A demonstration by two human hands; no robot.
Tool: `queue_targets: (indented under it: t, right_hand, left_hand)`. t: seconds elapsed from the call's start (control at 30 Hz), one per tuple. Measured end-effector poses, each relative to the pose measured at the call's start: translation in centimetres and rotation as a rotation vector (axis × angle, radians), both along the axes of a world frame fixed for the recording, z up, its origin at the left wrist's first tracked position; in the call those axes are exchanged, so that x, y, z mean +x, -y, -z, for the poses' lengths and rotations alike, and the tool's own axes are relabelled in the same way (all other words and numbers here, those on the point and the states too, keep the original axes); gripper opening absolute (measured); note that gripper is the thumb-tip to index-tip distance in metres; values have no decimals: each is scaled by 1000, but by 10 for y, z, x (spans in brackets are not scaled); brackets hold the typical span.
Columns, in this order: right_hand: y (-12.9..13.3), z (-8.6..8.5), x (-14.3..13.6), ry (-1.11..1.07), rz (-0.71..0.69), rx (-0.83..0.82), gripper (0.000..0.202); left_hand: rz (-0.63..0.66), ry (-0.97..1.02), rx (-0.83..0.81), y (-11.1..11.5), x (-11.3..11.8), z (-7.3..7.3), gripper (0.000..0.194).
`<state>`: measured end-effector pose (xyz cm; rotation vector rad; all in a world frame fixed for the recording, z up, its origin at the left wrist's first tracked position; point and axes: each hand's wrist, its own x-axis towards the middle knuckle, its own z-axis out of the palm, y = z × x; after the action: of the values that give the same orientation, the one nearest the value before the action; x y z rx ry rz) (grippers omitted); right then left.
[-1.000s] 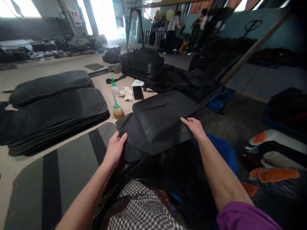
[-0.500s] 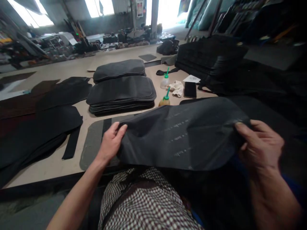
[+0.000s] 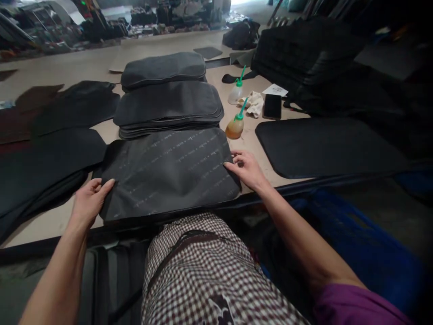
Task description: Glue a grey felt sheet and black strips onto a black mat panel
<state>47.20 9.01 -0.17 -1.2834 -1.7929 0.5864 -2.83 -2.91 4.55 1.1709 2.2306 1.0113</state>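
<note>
A dark sheet (image 3: 169, 171) with pale printed lettering and rounded corners spreads over the table's near edge, right in front of the checked apron. My left hand (image 3: 91, 198) pinches its left edge between thumb and fingers. At its right edge, my right hand (image 3: 244, 169) grips it the same way. Just behind the sheet rises a stack of dark rounded panels (image 3: 165, 104). What lies beneath the sheet is mostly hidden.
Another panel stack (image 3: 162, 70) stands farther back. Two green-tipped bottles, one with amber liquid (image 3: 235, 128), a cloth (image 3: 254, 104) and a phone (image 3: 272, 107) are behind my right hand. A dark panel (image 3: 331, 146) lies right; dark pieces (image 3: 47, 162) lie left.
Both hands have moved left with the sheet, which was lifted and rumpled and is now flatter over the table. The dark panel on the right is now uncovered. The view has tilted down.
</note>
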Motion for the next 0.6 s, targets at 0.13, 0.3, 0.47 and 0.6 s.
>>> queue_targets:
  t: [0.13, 0.3, 0.47, 0.6]
  right_hand:
    - [1, 13, -1, 136, 54, 108, 32]
    - [3, 16, -3, 160, 78, 127, 30]
    - [3, 16, -2, 157, 71, 124, 30]
    - [3, 16, -2, 162, 71, 121, 30]
  left_hand:
    - [78, -426, -73, -4, -8, 21, 42]
    - [127, -645, -114, -3, -8, 26, 44]
    - [145, -687, -153, 1, -6, 27, 49]
    - [125, -691, -154, 1, -4, 29, 50]
